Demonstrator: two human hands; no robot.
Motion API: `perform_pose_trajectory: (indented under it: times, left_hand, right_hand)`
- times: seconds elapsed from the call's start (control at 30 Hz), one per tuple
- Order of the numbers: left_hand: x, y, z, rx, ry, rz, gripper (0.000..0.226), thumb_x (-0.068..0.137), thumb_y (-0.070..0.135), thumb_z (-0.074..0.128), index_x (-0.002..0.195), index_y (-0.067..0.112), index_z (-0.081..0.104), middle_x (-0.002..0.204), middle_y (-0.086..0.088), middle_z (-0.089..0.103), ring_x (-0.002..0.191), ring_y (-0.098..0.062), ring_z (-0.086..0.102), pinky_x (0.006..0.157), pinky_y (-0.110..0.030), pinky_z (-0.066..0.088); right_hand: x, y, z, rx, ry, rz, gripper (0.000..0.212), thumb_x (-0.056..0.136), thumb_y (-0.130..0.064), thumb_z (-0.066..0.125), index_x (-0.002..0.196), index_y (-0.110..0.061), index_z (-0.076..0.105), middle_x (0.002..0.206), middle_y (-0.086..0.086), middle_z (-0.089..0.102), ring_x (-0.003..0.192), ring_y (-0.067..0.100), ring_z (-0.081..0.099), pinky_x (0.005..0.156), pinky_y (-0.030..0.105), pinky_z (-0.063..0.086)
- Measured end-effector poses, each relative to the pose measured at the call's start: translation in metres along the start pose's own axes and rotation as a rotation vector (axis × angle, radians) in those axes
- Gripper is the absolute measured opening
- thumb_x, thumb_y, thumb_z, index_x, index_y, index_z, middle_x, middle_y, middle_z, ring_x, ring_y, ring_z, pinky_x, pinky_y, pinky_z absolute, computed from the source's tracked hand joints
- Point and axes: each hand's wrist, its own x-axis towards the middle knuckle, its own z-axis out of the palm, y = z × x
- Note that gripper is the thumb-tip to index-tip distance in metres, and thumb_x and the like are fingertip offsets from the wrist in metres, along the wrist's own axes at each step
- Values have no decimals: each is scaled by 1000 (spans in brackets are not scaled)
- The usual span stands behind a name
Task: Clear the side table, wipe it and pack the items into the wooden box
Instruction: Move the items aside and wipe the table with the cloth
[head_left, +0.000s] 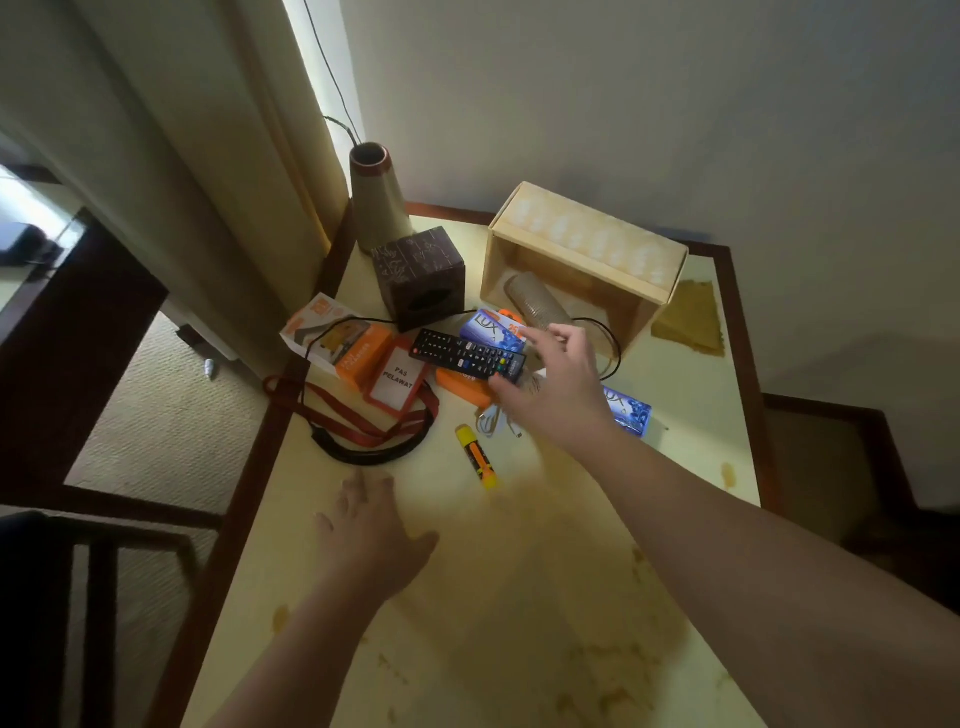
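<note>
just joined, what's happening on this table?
A person is starting to clear a cluttered side table. The right hand reaches over the black TV remote, thumb at its near end, not clearly gripping yet. The left hand rests flat on the stained tabletop. The wooden box lies on its side at the back, a clear cup stack inside. Soap boxes, charger box and lanyard are still out.

I see the side table (519, 597), pale yellow with a dark wood rim and brown stains near my forearms. Beyond my right hand (558, 387) lies the wooden box (582, 260) on its side, a yellow cloth (688, 317) to its right. Ahead of my left hand (374, 540) lie a highlighter (477, 457), a red lanyard badge (397, 379) and an orange carton (337, 340).
</note>
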Motion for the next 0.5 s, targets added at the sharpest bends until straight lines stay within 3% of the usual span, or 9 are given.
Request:
perform_pose_trajectory:
  times: [0.13, 0.27, 0.4, 0.5]
  left_hand:
    - [-10, 32, 11, -11, 42, -10, 106, 88, 80, 50, 165, 23, 4, 174, -12, -8, 161, -34, -6, 127, -56, 14]
    - [-15, 62, 35, -26, 64, 63, 108, 85, 83, 50, 163, 24, 5, 173, -11, -8, 160, -33, -5, 124, -54, 18]
    - [-8, 79, 46, -27, 178, 117, 85, 89, 74, 51, 157, 29, 27, 171, -11, 14, 158, -33, 14, 123, -52, 23]
    - [-2, 83, 49, -22, 251, 107, 72, 89, 72, 52, 148, 32, 44, 162, -11, 34, 148, -34, 34, 118, -52, 34]
  right_hand:
    - [-25, 32, -5, 179, 322, -21, 31, 88, -51, 70, 106, -26, 66, 110, -4, 44, 105, 17, 55, 92, 41, 53]
    - [-44, 86, -20, 68, 486, 21, 38, 98, -49, 52, 77, -17, 53, 84, -9, 41, 82, 26, 50, 79, 50, 50]
    - [-33, 143, -48, -76, 440, 268, 38, 107, -43, 44, 82, -17, 52, 92, 1, 49, 87, 29, 53, 83, 49, 49]
    - [5, 173, -73, -138, 288, 448, 34, 104, -46, 46, 112, -16, 58, 121, 10, 50, 111, 34, 55, 95, 47, 48]
